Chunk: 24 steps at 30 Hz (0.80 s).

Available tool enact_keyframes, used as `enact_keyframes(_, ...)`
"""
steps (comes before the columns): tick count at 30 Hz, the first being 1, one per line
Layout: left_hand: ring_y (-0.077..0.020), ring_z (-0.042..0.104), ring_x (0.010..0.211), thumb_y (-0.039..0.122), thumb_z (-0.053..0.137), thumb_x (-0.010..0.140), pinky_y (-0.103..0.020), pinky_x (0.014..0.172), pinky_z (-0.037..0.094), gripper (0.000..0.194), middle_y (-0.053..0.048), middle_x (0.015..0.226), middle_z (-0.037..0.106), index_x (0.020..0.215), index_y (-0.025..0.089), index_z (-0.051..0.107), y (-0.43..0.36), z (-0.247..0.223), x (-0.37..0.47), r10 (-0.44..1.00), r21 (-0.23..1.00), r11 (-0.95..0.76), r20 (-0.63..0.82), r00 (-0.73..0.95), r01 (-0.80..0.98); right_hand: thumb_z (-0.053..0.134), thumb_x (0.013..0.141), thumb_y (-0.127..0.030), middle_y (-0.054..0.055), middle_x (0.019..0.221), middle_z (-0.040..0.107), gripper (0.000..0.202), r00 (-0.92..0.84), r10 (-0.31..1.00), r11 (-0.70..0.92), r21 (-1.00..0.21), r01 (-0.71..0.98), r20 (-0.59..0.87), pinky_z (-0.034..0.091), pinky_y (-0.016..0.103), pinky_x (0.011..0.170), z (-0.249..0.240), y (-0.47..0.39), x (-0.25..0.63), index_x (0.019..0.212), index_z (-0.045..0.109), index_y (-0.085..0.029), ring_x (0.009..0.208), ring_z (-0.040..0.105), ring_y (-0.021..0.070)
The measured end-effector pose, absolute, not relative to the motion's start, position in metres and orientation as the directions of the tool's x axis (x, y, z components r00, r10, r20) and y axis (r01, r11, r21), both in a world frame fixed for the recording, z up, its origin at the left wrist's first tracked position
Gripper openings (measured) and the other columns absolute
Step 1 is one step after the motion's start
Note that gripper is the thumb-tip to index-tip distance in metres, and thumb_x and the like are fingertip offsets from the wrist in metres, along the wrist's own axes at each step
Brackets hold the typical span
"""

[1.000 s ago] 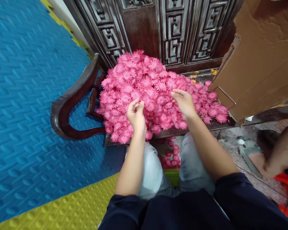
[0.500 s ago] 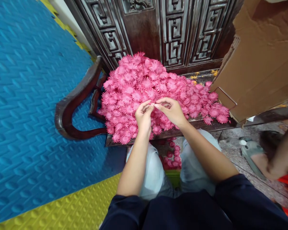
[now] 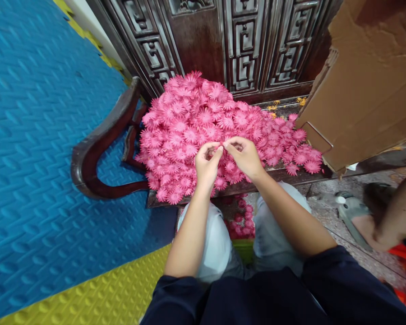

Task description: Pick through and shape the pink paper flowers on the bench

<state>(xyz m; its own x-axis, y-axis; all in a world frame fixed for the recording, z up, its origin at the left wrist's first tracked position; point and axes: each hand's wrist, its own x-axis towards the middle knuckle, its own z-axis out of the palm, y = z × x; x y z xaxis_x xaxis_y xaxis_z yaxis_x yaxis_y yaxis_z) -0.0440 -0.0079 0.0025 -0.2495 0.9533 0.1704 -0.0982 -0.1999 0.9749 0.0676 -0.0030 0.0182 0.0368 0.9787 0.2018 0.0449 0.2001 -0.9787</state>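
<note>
A large heap of pink flower heads point(image 3: 186, 122) covers the dark wooden bench point(image 3: 277, 175). Over its front part, my left hand point(image 3: 207, 164) is closed, thumb and forefinger pinched together. My right hand point(image 3: 245, 155) is pinched too, its fingertips close beside those of the left. Something small and pinkish shows at the fingertips of both hands, too small to make out. Other pink flowers point(image 3: 247, 216) lie lower down, between the knees.
A curved wooden armrest point(image 3: 88, 167) borders the heap on the left, beside blue matting point(image 3: 37, 135). Carved panels point(image 3: 203, 49) rise behind. A cardboard box point(image 3: 365, 90) stands at the right, with another person's sandalled foot point(image 3: 365, 225) below it. Yellow petals point(image 3: 274, 107) lie behind the heap.
My left hand has shifted slightly right and its thumb and forefinger have moved upright. My right hand has moved slightly right, leaving a small gap between the fingertips.
</note>
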Motion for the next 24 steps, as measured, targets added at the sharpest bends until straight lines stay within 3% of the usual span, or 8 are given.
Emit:
enact_keyframes(7, -0.0111, 0.059, 0.073, 0.031, 0.073, 0.065, -0.023, 0.074, 0.046, 0.017, -0.001, 0.076, 0.066, 0.073, 0.017, 0.067, -0.01, 0.0072, -0.0438, 0.968, 0.976, -0.18, 0.153, -0.198, -0.123, 0.052, 0.075, -0.022, 0.001, 0.073, 0.062, 0.008, 0.043, 0.965, 0.245, -0.949, 0.201, 0.258, 0.044, 0.029, 0.072, 0.02, -0.0058, 0.0682, 0.07, 0.058, -0.019, 0.068, 0.055, 0.0131)
enact_keyframes(12, -0.011, 0.057, 0.071, 0.029, 0.068, 0.069, -0.022, 0.069, 0.045, 0.011, 0.0, 0.072, 0.064, 0.072, 0.018, 0.066, -0.0096, 0.0052, -0.0432, 0.952, 0.977, -0.21, 0.194, -0.236, -0.045, 0.051, 0.074, -0.021, 0.0, 0.072, 0.06, 0.006, 0.052, 0.959, 0.256, -0.931, 0.26, 0.278, 0.042, 0.028, 0.07, 0.0214, -0.007, 0.0674, 0.069, 0.056, -0.02, 0.067, 0.053, 0.0127)
enact_keyframes(24, -0.0077, 0.047, 0.064, 0.019, 0.056, 0.073, -0.019, 0.065, 0.039, 0.004, 0.003, 0.067, 0.053, 0.069, 0.018, 0.055, -0.0113, 0.0087, -0.0438, 0.801, 0.951, -0.306, 0.227, -0.554, -0.052, 0.047, 0.074, -0.021, -0.005, 0.058, 0.042, 0.009, 0.205, 0.976, 0.086, -0.995, -0.043, 0.075, 0.033, 0.024, 0.056, 0.0193, 0.001, 0.0664, 0.065, 0.046, -0.021, 0.054, 0.04, 0.0084)
